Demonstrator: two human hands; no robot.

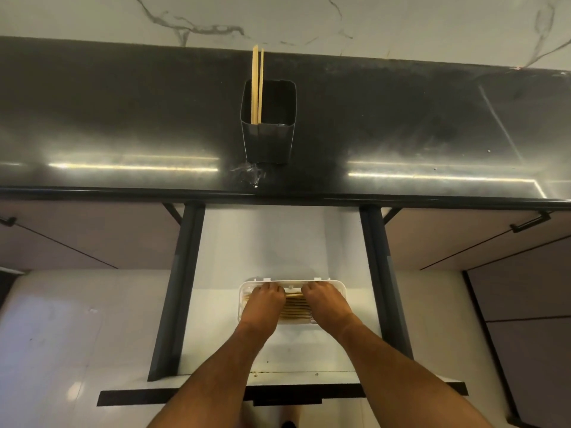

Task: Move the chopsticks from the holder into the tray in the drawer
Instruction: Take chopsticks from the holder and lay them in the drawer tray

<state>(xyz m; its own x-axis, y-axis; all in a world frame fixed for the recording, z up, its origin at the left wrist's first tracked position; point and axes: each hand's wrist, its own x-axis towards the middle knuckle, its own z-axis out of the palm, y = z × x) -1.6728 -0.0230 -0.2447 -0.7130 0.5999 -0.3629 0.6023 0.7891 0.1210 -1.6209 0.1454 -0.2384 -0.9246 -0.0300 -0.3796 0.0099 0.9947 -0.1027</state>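
One glossy black counter [123, 118] — marble wall [401, 23]

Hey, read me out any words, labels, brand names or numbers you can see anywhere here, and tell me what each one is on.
None: no readable text shows anywhere.
Holder: plain dark walls, no label.
Tray: white plastic, no visible marking.
Countertop and drawer: only reflections and specks.

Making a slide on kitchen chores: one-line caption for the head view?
Both hands, left and right, settle chopsticks in the drawer tray; two remain in the holder.
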